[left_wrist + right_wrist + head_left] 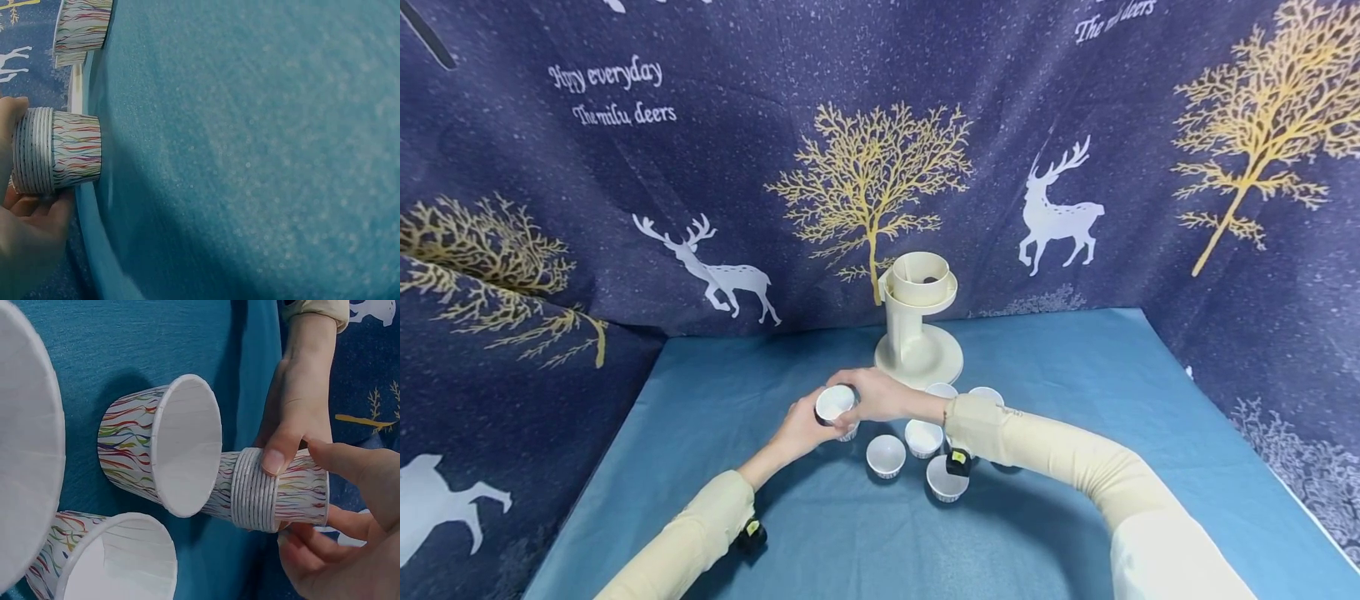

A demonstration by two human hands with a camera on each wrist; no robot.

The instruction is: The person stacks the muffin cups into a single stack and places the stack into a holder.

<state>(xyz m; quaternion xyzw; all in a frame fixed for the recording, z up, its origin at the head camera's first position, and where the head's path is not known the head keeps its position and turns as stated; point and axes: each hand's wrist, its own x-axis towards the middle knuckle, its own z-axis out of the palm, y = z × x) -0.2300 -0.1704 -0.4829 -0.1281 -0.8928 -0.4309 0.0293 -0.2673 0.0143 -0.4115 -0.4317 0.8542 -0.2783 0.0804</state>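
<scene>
My left hand (803, 427) grips a stack of paper cups (59, 150), white inside with colored wavy stripes outside. The nested rims lie close together under the left thumb in the right wrist view. At the open end of the stack, my right hand (880, 395) pinches the uppermost paper cup (303, 490), thumb and fingers on opposite sides near its rim. That cup stands partly out of the stack, its striped wall showing beyond the other rims. To the right of the stack, several loose cups stand upright, among them a near paper cup (886, 457) and another cup (187, 447).
Behind the cups stands a cream-colored stand (919, 333) with a round base and a cylinder on top, a small dark thing inside it. One loose cup (947, 481) sits below the right forearm. A blue cloth (820, 533) covers the table; a patterned curtain (722, 167) hangs behind.
</scene>
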